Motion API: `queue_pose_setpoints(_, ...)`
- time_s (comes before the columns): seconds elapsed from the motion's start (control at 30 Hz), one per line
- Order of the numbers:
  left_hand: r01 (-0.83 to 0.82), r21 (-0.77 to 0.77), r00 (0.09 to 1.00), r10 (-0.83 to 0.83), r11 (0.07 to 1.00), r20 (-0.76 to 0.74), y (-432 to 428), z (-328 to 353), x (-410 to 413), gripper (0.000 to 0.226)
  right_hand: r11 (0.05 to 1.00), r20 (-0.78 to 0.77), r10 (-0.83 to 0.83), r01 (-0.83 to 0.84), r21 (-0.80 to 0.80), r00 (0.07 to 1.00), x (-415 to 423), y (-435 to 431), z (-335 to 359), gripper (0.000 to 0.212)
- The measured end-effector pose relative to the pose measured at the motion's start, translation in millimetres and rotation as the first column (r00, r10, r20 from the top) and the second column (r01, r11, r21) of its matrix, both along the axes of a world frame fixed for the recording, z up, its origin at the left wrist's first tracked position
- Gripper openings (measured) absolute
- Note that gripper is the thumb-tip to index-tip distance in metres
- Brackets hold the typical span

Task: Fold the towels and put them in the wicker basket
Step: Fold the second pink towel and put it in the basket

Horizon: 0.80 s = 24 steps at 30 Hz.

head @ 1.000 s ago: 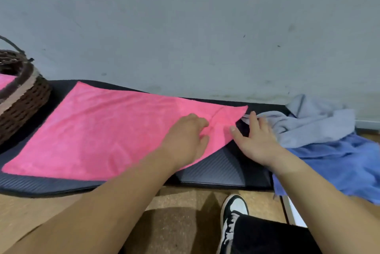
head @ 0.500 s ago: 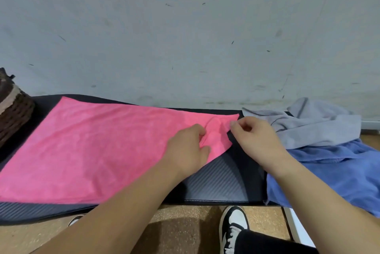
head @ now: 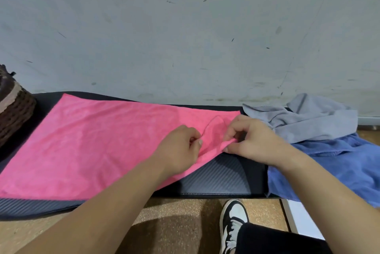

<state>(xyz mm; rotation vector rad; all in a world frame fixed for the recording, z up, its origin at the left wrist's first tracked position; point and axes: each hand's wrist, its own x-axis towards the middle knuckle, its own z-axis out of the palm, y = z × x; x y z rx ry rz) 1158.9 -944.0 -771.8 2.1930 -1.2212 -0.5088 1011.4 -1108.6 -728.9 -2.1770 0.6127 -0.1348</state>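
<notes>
Pink towel (head: 98,140): spread flat across the left and middle of the bench (head: 218,179), apart from the basket; its right end is drawn up into a small raised fold between the two hands.
Left hand (head: 178,151): fingers curled, pinching the pink cloth just left of the raised fold; the forearm crosses the towel's near edge.
Right hand (head: 253,140): thumb and fingertips pinch the lifted right edge of the pink towel, holding it slightly off the bench surface.
Wicker basket (head: 14,114): dark brown weave with a lighter band, standing on the bench at the far left and partly cut off by the frame edge; its contents cannot be seen.
Grey towel (head: 308,122): crumpled at the right end of the bench, near the wall (head: 185,27), just beside the right hand.
Blue towel (head: 339,167): bunched under and in front of the grey towel, hanging over the bench's right end.
Bench surface: black with a fine ribbed texture, set against a scuffed pale wall.
Foreground: a black-and-white shoe (head: 233,218) on the speckled brown floor (head: 174,223).
</notes>
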Motion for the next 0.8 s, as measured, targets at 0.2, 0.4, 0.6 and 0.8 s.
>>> queue_pose_setpoints(0.2, 0.091, -0.036, 0.993, -0.088, 0.995, 0.080, 9, -2, -2, 0.017, 0.951, -0.529, 0.304, -0.288, 0.114, 0.793, -38, 2, 38, 0.018)
queue_pose_setpoints(0.4, 0.053, 0.064, 0.968, -0.067, 0.997, 0.241, 11, 2, -4, 0.040, 0.980, -0.190, -0.170, 0.144, -0.140, 0.967, -22, -9, 19, 0.033)
queue_pose_setpoints(0.6, -0.076, 0.543, 0.973, -0.057, 0.836, 0.224, 17, -9, -2, 0.093, 0.974, -0.523, -0.063, -0.061, -0.216, 0.850, 25, 17, -35, 0.078)
queue_pose_setpoints(0.8, -0.117, 0.490, 0.950, -0.046, 0.864, 0.308, 6, -25, 18, 0.090, 0.979, -0.423, -0.165, 0.094, -0.183, 0.891, 49, 1, -51, 0.071)
